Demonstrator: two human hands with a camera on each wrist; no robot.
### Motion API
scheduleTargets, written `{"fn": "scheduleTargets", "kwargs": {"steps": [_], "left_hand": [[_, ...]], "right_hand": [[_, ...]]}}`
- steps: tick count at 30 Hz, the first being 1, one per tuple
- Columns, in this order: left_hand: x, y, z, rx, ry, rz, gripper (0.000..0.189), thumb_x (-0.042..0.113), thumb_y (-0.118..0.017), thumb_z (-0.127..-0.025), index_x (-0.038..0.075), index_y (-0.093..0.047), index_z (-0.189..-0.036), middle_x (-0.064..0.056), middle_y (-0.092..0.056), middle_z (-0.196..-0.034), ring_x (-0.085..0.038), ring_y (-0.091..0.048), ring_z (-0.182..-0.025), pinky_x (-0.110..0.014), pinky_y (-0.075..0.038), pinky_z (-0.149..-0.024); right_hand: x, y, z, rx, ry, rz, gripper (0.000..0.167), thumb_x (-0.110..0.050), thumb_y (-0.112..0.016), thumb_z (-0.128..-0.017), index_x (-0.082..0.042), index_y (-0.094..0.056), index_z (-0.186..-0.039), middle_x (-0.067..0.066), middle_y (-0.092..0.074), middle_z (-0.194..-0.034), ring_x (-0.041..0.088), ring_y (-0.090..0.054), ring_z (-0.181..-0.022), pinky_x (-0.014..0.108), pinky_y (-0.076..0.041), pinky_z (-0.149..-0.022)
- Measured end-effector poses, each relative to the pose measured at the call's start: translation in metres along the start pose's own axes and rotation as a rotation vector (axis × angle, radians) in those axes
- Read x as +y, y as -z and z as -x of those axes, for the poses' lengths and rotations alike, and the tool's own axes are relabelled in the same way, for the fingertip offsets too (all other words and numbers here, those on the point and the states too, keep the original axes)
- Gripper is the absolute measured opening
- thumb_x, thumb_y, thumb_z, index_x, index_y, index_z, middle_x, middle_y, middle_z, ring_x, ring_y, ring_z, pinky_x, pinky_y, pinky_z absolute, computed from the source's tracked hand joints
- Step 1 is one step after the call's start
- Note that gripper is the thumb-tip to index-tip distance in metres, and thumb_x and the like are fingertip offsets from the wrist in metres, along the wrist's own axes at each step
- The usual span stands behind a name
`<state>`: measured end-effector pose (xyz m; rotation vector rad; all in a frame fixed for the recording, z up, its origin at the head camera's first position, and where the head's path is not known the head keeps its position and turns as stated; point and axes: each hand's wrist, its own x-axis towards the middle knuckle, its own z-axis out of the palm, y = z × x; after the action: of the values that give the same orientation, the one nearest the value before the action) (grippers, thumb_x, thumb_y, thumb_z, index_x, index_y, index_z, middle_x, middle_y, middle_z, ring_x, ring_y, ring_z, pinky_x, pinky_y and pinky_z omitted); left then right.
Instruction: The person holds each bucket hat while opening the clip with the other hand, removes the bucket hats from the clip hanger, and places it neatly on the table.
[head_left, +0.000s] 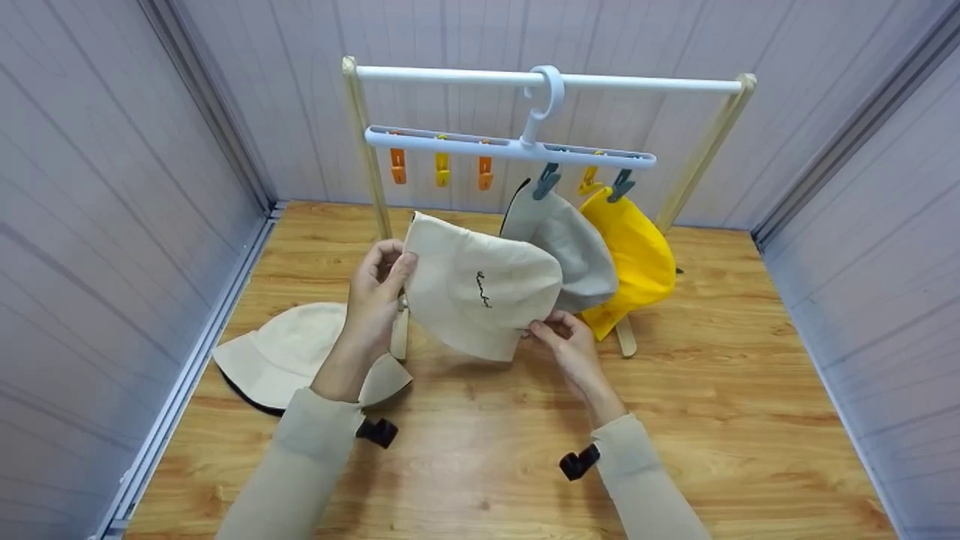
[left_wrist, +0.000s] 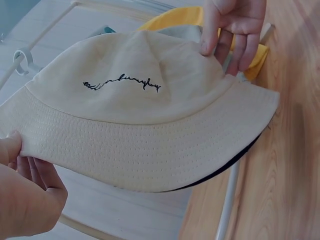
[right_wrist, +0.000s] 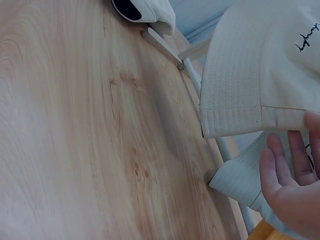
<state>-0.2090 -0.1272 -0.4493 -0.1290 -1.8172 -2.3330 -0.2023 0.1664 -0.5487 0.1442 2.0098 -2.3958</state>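
A cream bucket hat point(head_left: 487, 289) with dark script lettering is held up on its side in front of the rack. My left hand point(head_left: 379, 289) pinches its brim at the upper left, thumb on the outer face. With thumb and fingers, my right hand point(head_left: 566, 349) pinches the lower right edge near the crown; the left wrist view shows that hand point(left_wrist: 235, 30) at the far side of the crown. Behind it, a grey bucket hat point(head_left: 577, 255) hangs from a dark teal clip point(head_left: 547, 181), and a yellow hat point(head_left: 637, 255) hangs beside it from another teal clip point(head_left: 621, 185).
A white clip hanger point(head_left: 450, 142) hooks over the white rod point(head_left: 450, 75) of a wooden-legged rack. Orange clips point(head_left: 398, 165) and a yellow clip point(head_left: 442, 165) dangle at its left. Another cream hat point(head_left: 292, 352) lies on the wooden floor point(head_left: 480, 465) behind my left forearm. Panels enclose the sides.
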Motion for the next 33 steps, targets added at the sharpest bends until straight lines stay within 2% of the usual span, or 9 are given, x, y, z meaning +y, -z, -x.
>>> {"fn": "scheduleTargets", "kwargs": {"steps": [2,9,15,19,26,33], "left_hand": [[-0.001,0.002,0.001,0.008,0.010,0.004,0.015,0.015,-0.066,-0.107,0.006,-0.060,-0.117,-0.003,-0.057,-0.108,-0.015,-0.053,-0.097,-0.023,-0.049,-0.080],[-0.007,0.019,0.004,0.027,0.052,-0.008,0.019,0.018,-0.065,-0.107,0.006,-0.058,-0.120,-0.003,-0.056,-0.109,-0.013,-0.053,-0.097,-0.023,-0.050,-0.082],[-0.015,0.037,0.013,0.018,0.096,-0.037,0.026,0.021,-0.062,-0.109,0.005,-0.055,-0.129,-0.007,-0.055,-0.116,-0.018,-0.057,-0.102,-0.028,-0.056,-0.086],[-0.021,0.046,0.018,0.033,0.123,-0.037,0.027,0.022,-0.062,-0.109,0.005,-0.054,-0.129,-0.008,-0.055,-0.116,-0.018,-0.059,-0.103,-0.029,-0.057,-0.088],[-0.028,0.058,0.025,0.050,0.173,-0.036,0.028,0.022,-0.063,-0.109,0.005,-0.054,-0.129,-0.008,-0.054,-0.117,-0.016,-0.063,-0.103,-0.031,-0.059,-0.091],[-0.037,0.069,0.033,0.080,0.197,-0.026,0.027,0.019,-0.064,-0.108,0.003,-0.054,-0.128,-0.007,-0.054,-0.115,-0.013,-0.063,-0.099,-0.030,-0.059,-0.088]], "right_hand": [[-0.002,0.000,-0.001,0.019,0.008,-0.001,0.013,0.004,-0.074,-0.096,0.004,-0.066,-0.107,0.010,-0.070,-0.100,0.024,-0.070,-0.093,0.047,-0.061,-0.096],[-0.007,-0.002,-0.002,0.020,0.060,-0.015,0.013,0.007,-0.074,-0.095,0.005,-0.067,-0.106,0.010,-0.069,-0.098,0.019,-0.068,-0.088,0.030,-0.063,-0.083],[-0.012,-0.003,-0.003,-0.004,0.111,0.062,0.014,0.008,-0.075,-0.093,0.006,-0.068,-0.105,0.010,-0.070,-0.095,0.017,-0.068,-0.084,0.029,-0.063,-0.079],[-0.014,-0.005,-0.003,-0.028,0.107,0.085,0.016,0.005,-0.075,-0.094,0.007,-0.068,-0.107,0.010,-0.070,-0.096,0.016,-0.068,-0.083,0.028,-0.063,-0.077],[-0.017,-0.008,-0.005,-0.043,0.112,0.140,0.017,0.003,-0.076,-0.094,0.007,-0.069,-0.109,0.010,-0.070,-0.096,0.017,-0.068,-0.083,0.036,-0.064,-0.080],[-0.018,-0.012,-0.007,-0.047,0.122,0.212,0.017,0.001,-0.078,-0.094,0.006,-0.071,-0.108,0.009,-0.071,-0.097,0.016,-0.068,-0.085,0.028,-0.062,-0.079]]}}
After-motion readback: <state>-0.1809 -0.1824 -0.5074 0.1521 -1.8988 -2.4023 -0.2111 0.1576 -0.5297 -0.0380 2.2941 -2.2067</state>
